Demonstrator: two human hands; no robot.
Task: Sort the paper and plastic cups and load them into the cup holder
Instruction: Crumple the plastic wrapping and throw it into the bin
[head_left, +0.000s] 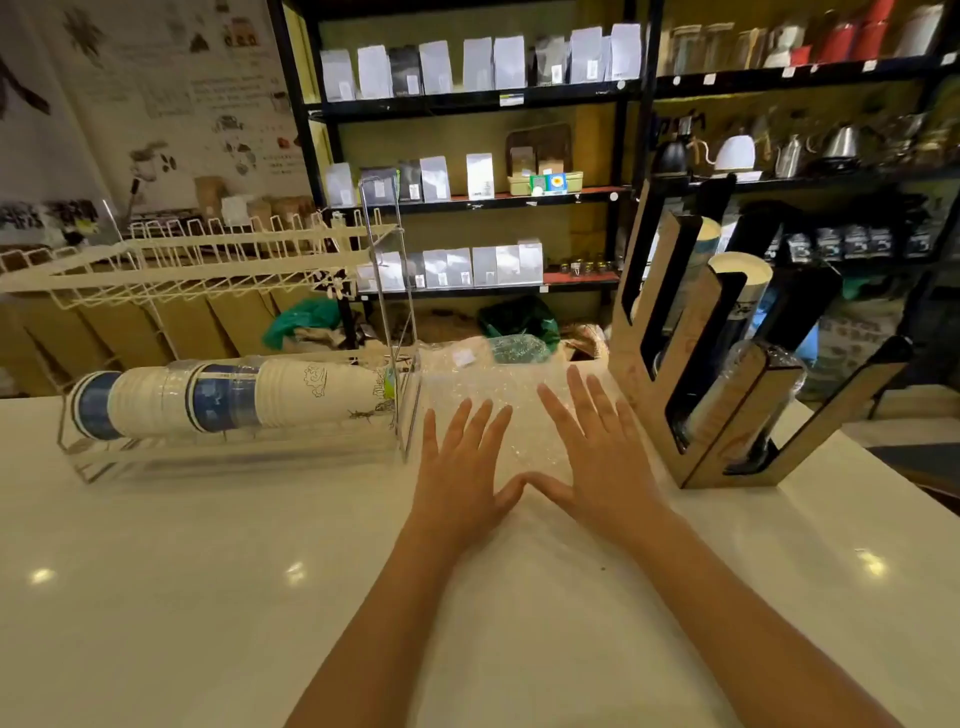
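Note:
A mixed stack of paper and clear plastic cups (228, 397) lies on its side in a wire rack (244, 460) at the left of the white counter. The wooden cup holder (727, 410) stands at the right, with slanted slots; a paper cup stack (740, 275) shows in one slot and clear plastic cups (769, 364) in a nearer one. My left hand (462, 467) and my right hand (597, 452) rest flat, fingers spread, thumbs touching, on the counter between rack and holder, partly over a sheet of bubble wrap (493, 384). Neither hand holds anything.
A white wire dish rack (197, 260) sits raised behind the cups at the left. Black shelves with coffee bags (467, 67) and kettles (737, 150) fill the background. The counter's right edge (883, 467) falls away just past the holder.

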